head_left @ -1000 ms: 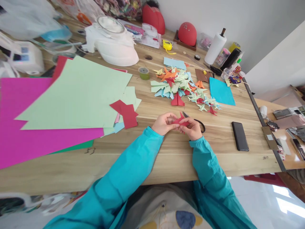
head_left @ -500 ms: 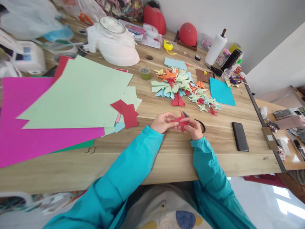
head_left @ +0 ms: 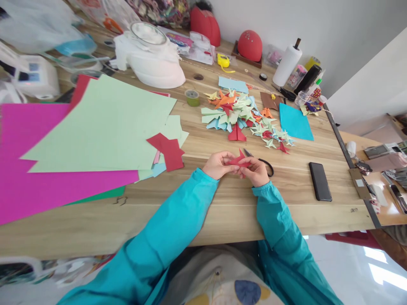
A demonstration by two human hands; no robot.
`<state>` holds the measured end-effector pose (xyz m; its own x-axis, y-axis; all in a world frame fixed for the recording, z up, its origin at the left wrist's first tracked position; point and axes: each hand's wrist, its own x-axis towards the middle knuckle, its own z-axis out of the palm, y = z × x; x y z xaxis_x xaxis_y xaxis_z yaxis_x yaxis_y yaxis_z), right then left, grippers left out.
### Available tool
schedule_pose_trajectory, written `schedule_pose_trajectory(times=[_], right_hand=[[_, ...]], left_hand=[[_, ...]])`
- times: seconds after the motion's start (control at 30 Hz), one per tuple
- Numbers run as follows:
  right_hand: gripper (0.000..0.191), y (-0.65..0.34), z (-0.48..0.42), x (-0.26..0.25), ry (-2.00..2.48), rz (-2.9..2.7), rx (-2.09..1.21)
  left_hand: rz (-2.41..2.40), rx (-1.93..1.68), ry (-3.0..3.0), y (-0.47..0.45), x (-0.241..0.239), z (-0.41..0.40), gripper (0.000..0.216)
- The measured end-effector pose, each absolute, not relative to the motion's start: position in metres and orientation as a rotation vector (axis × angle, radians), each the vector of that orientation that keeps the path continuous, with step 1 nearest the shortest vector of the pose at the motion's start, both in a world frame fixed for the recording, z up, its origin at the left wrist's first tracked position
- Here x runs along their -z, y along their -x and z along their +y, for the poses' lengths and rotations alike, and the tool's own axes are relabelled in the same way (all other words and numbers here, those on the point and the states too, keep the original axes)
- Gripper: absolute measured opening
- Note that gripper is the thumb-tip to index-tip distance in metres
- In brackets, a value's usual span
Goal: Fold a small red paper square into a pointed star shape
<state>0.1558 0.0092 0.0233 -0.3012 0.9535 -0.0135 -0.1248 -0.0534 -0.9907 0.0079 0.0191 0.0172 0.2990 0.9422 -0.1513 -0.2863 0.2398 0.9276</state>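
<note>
Cannot make out the contents of the milky plastic bag at far left. In the middle, pinching red folded paper between thumb and fingers of left hand and of right hand, near the paper heap. Farther back, see a red dome seated in a brown tray; rightward, a clear jar with unreadable contents.
</note>
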Motion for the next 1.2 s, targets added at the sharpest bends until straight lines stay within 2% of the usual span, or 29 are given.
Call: schedule_pose_trajectory(times=[0.17, 0.43, 0.67, 0.97, 1.2], right_hand=[[0.023, -0.157, 0.01, -0.024, 1.013, -1.3, -1.507], [0.022, -0.162, 0.015, -0.018, 0.987, -1.208, -1.602], [0.02, -0.165, 0.017, -0.014, 0.95, -1.159, -1.623], [0.018, -0.164, 0.016, -0.019, 0.996, -1.157, -1.556], [0.024, -0.165, 0.017, -0.016, 1.045, -1.287, -1.425]], left_hand=[[0.835, -0.961, -0.926, -0.008, -0.02, 0.019, 0.039], [0.78, -0.892, -0.693, -0.005, -0.02, 0.019, 0.047], [0.744, -0.872, -0.628, -0.004, -0.021, 0.019, 0.036], [0.722, -0.875, -0.617, -0.005, -0.021, 0.02, 0.034], [0.755, -0.878, -0.655, -0.004, -0.027, 0.019, 0.036]])
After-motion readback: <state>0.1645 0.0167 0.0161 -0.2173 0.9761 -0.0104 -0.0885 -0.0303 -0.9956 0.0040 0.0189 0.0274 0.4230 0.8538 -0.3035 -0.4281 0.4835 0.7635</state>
